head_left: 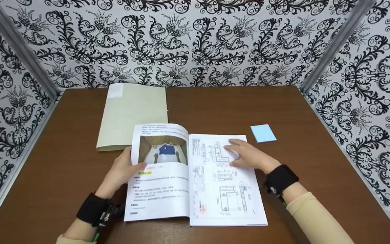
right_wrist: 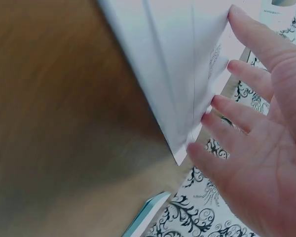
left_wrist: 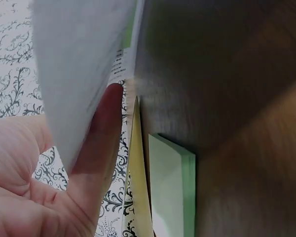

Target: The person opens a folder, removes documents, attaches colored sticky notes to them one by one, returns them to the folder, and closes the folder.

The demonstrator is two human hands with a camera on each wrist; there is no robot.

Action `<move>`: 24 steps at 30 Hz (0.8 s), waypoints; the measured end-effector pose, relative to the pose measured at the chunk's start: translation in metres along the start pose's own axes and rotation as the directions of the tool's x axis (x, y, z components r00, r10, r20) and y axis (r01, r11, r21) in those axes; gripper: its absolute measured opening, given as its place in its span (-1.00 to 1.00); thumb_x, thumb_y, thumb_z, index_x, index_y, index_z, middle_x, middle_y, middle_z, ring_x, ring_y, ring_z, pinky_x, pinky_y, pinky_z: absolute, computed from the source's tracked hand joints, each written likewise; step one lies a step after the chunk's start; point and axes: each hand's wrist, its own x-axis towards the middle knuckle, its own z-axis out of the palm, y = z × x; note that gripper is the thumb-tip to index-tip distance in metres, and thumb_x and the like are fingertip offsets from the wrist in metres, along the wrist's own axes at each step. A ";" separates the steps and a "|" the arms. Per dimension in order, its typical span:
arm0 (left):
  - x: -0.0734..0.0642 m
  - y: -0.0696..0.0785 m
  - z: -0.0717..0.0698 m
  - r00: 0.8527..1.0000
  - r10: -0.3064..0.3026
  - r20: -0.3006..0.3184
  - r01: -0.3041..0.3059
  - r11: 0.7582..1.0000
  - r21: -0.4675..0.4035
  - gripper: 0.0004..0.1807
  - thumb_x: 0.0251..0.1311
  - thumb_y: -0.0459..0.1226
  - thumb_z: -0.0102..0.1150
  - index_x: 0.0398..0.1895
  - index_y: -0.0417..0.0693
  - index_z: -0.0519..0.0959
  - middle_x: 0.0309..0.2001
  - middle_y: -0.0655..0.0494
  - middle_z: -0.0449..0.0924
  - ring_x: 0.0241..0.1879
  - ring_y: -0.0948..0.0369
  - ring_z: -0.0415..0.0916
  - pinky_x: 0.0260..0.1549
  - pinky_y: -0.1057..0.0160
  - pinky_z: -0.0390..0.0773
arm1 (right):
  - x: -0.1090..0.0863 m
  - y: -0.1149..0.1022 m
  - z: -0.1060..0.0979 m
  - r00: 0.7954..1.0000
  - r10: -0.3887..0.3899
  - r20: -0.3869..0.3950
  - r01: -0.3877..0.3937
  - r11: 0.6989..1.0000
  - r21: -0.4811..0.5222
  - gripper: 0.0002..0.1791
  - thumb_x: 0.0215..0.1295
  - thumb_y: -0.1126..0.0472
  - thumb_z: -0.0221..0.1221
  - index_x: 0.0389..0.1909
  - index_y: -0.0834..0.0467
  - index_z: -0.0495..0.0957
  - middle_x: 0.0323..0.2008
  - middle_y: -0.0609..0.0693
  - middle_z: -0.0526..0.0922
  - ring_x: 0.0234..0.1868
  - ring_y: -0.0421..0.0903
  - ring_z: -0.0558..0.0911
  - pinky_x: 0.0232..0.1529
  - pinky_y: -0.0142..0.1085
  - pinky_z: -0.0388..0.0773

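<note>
An open booklet [head_left: 168, 189] lies in front of me, with a photo and text on its left page and technical drawings on its right page [head_left: 212, 176]. My left hand [head_left: 122, 169] holds the left side at its outer edge, thumb on top and fingers behind. In the left wrist view those pages [left_wrist: 79, 59] rise between thumb and fingers. My right hand [head_left: 251, 156] rests its spread fingertips on the upper right page. In the right wrist view, the fingers [right_wrist: 241, 111] are nearly straight against the paper.
A cream folder [head_left: 137, 108] lies behind the booklet at the left. A light blue sticky-note pad [head_left: 263, 133] is at the right. A pale green pad [left_wrist: 170, 182] shows in the left wrist view. Patterned walls [head_left: 195, 40] enclose the brown table [head_left: 215, 105].
</note>
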 end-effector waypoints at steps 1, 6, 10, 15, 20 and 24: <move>0.000 -0.001 0.000 1.000 0.000 0.000 0.000 1.000 0.010 -0.27 0.38 -0.39 0.27 0.49 -0.46 0.16 0.21 -0.46 0.51 0.01 -0.15 0.64 -0.03 -0.04 0.64 | -0.001 0.002 0.000 1.000 0.000 -0.007 0.000 1.000 -0.003 -0.30 0.41 0.14 0.36 0.49 0.27 0.40 0.55 0.37 0.19 0.56 0.42 0.14 0.47 0.24 0.19; -0.001 -0.003 -0.002 1.000 -0.007 0.014 0.007 0.999 0.050 -0.22 0.37 -0.39 0.27 0.52 -0.46 0.10 0.26 -0.50 0.45 0.10 -0.22 0.59 0.02 -0.11 0.61 | -0.005 0.007 -0.002 1.000 0.012 -0.024 -0.012 1.000 -0.007 -0.31 0.42 0.15 0.36 0.48 0.30 0.40 0.55 0.40 0.18 0.56 0.47 0.07 0.49 0.30 0.10; -0.002 -0.005 -0.004 1.000 -0.009 0.015 0.008 0.996 0.094 -0.21 0.35 -0.40 0.28 0.52 -0.48 0.09 0.26 -0.51 0.44 0.12 -0.25 0.57 0.00 -0.15 0.62 | -0.006 0.007 -0.005 0.999 0.026 -0.022 -0.026 0.999 -0.021 -0.29 0.42 0.15 0.35 0.48 0.32 0.38 0.55 0.41 0.18 0.56 0.44 0.09 0.48 0.28 0.12; -0.001 -0.008 -0.006 1.000 -0.008 0.015 0.007 0.993 0.118 -0.20 0.32 -0.43 0.28 0.52 -0.49 0.10 0.24 -0.52 0.46 0.08 -0.25 0.60 -0.02 -0.15 0.64 | -0.006 0.008 -0.006 0.999 0.038 -0.012 -0.038 0.999 -0.021 -0.28 0.42 0.15 0.35 0.50 0.33 0.36 0.56 0.41 0.17 0.56 0.43 0.09 0.48 0.27 0.12; 0.000 -0.009 -0.006 1.000 0.026 -0.002 -0.025 0.986 0.165 -0.17 0.29 -0.44 0.30 0.52 -0.53 0.10 0.25 -0.57 0.44 0.11 -0.32 0.58 0.03 -0.24 0.62 | -0.005 0.010 -0.004 0.998 0.064 0.003 -0.064 0.998 -0.017 -0.27 0.43 0.13 0.34 0.52 0.30 0.34 0.57 0.38 0.14 0.58 0.41 0.07 0.50 0.25 0.12; -0.001 -0.008 -0.006 0.998 0.050 -0.030 -0.043 0.978 0.203 -0.17 0.27 -0.43 0.33 0.50 -0.55 0.13 0.24 -0.58 0.45 0.15 -0.34 0.56 0.08 -0.26 0.58 | -0.004 0.011 -0.002 0.997 0.079 0.013 -0.078 0.997 -0.023 -0.26 0.44 0.11 0.33 0.52 0.29 0.34 0.59 0.36 0.12 0.59 0.38 0.06 0.51 0.23 0.12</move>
